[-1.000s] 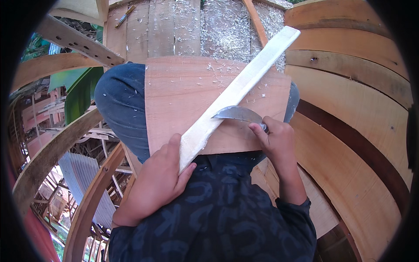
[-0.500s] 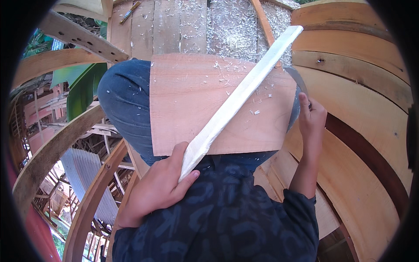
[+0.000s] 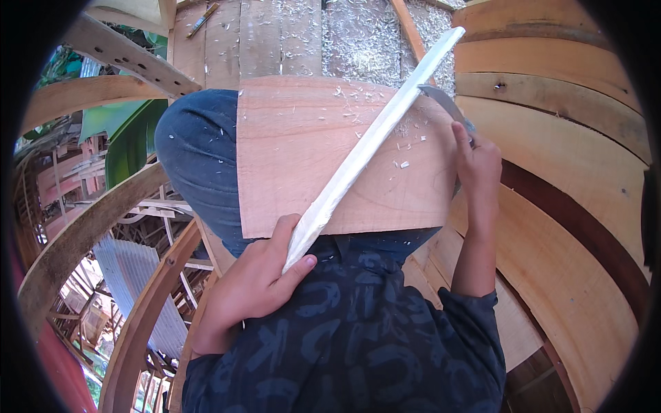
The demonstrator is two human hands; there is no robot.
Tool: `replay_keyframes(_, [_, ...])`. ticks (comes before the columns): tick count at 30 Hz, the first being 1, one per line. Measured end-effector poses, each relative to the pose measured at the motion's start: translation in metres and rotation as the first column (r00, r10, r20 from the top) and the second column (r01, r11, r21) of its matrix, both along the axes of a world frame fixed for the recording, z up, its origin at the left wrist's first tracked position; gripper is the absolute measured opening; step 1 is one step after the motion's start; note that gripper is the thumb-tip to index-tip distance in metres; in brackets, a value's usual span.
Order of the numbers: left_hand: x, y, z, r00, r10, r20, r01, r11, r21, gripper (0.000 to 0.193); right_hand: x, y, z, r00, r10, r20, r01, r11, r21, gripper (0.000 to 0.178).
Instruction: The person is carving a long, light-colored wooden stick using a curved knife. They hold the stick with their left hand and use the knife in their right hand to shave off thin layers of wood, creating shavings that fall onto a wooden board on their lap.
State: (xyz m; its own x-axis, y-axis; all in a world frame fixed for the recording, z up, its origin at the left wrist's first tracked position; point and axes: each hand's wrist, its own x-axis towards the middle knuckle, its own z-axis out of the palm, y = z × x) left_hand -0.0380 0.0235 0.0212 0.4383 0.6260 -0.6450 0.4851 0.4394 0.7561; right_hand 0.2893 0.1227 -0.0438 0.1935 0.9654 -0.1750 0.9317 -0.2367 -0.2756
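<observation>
A long pale stick of whittled wood (image 3: 375, 138) slants across a flat wooden board (image 3: 289, 158) that lies over my lap. My left hand (image 3: 265, 275) is closed round the stick's near end, thumb along its side. In my right hand (image 3: 480, 162) is a knife (image 3: 444, 103) with a curved grey blade; the fingers wrap its handle, which is mostly hidden. The blade's tip is close to the stick's right edge, toward the far end; whether they touch I cannot tell. A few shavings (image 3: 405, 164) lie on the board.
Wood shavings (image 3: 365, 48) cover the plank floor ahead, where a marker-like stick (image 3: 203, 19) lies at the far left. Curved planks (image 3: 551, 138) rise on my right. Wooden ribs (image 3: 89, 234) stand on the left, with a corrugated sheet (image 3: 141, 289) beyond them.
My right hand has moved left and slightly away from me, bringing the knife blade over to the stick. The stick's far end has shifted a little left and farther off.
</observation>
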Motion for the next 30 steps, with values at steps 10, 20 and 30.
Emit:
replay_keyframes(10, [-0.01, 0.008, 0.031, 0.919, 0.008, -0.394, 0.086, 0.972, 0.22, 0.052, -0.032, -0.041, 0.026, 0.931, 0.057, -0.361, -0.059, 0.998, 0.004, 0.027])
replay_keyframes(20, [0.015, 0.02, 0.015, 0.838, 0.085, -0.538, 0.183, 0.887, 0.424, 0.053, -0.054, -0.097, 0.022, 0.834, 0.333, -0.439, -0.286, 0.943, 0.173, 0.021])
replay_keyframes(30, [0.019, 0.008, 0.006, 0.862, 0.13, -0.49, 0.141, 0.867, 0.478, 0.057, -0.032, -0.08, 0.004, 0.941, 0.148, -0.303, -0.106, 0.983, 0.152, 0.019])
